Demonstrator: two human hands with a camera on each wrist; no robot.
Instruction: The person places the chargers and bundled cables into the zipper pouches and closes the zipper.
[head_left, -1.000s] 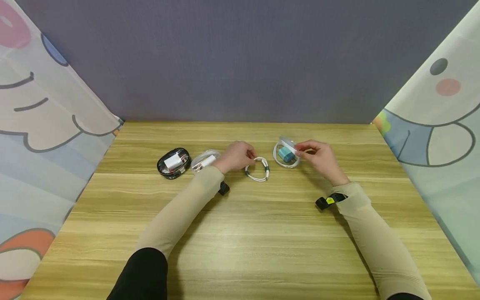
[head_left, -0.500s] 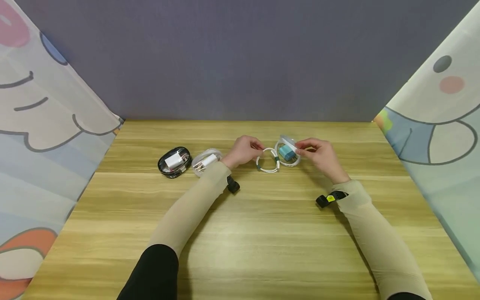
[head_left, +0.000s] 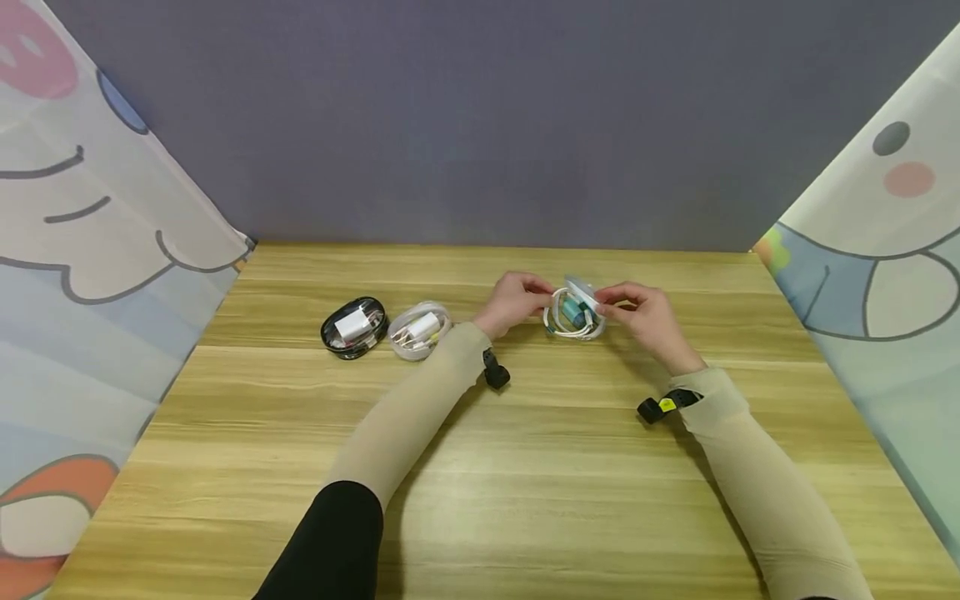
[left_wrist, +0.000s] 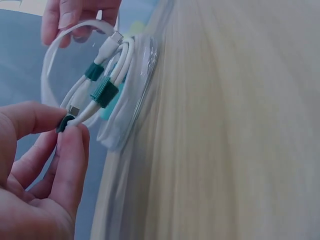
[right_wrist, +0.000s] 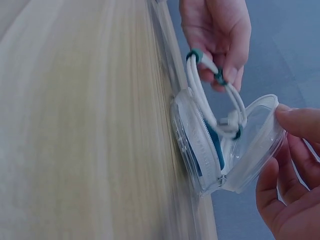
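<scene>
A coiled white charging cable (left_wrist: 120, 62) bound with green ties is pinched between the thumb and fingers of my left hand (head_left: 516, 302). The coil tilts into the mouth of a clear round zip pouch (right_wrist: 187, 150) with a white zipper edge. My right hand (head_left: 643, 317) pinches the pouch's raised lid (right_wrist: 260, 145) and keeps it lifted. Inside the pouch lies a teal charger plug (head_left: 573, 312), partly covered by the coil in the head view. In the right wrist view the cable's lower end reaches between lid and base.
To the left on the wooden table (head_left: 480, 467) lie two more round pouches: a black-edged pouch (head_left: 330, 340) and a white-edged pouch (head_left: 408, 352), each with a white plug and cables inside. A grey panel (head_left: 495, 125) rises behind the table's far edge.
My left hand has carried the coiled cable rightward from the table's middle to the clear pouch, where it now overlaps the opening. My right hand keeps hold of the lid, nearly still.
</scene>
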